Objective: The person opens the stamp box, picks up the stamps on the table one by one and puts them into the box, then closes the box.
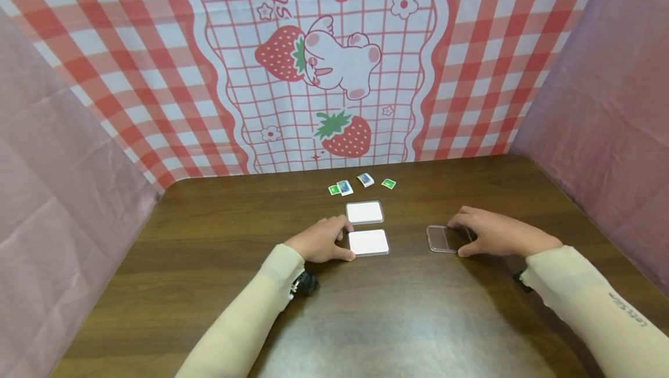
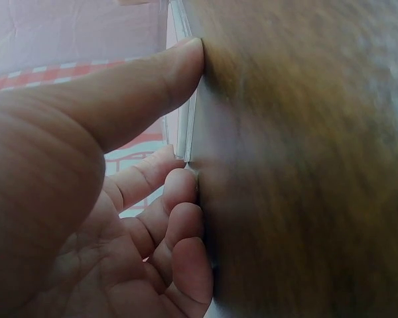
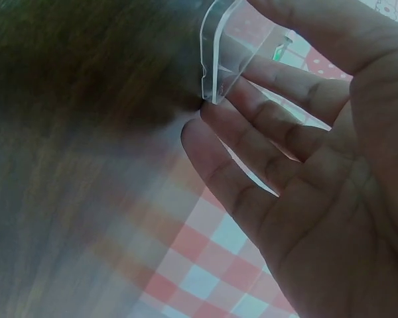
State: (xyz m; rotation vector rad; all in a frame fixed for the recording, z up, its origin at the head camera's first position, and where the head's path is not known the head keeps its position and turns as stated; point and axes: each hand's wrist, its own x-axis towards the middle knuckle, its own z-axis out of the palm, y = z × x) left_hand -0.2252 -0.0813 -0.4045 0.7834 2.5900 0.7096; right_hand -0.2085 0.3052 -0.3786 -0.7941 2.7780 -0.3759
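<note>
In the head view two flat white rectangles in clear plastic frames lie on the table, one behind the other. My left hand (image 1: 324,240) pinches the nearer framed white rectangle (image 1: 368,242) at its left end, thumb on the near edge and index finger towards the far edge. The farther white rectangle (image 1: 364,212) sits just beyond those fingertips. To the right, my right hand (image 1: 491,231) holds a clear, rounded-corner plastic piece (image 1: 441,240) by its right end, low over the wood. The right wrist view shows the thin edge of this clear plastic (image 3: 217,66) at the fingertips.
Behind the white rectangles lie small picture pieces: two blue ones (image 1: 345,187) (image 1: 365,180) and two green ones (image 1: 334,190) (image 1: 388,183). A strawberry-print cloth (image 1: 334,76) hangs along the back edge of the brown table (image 1: 219,262). Pink cloth (image 1: 601,105) hangs at both sides.
</note>
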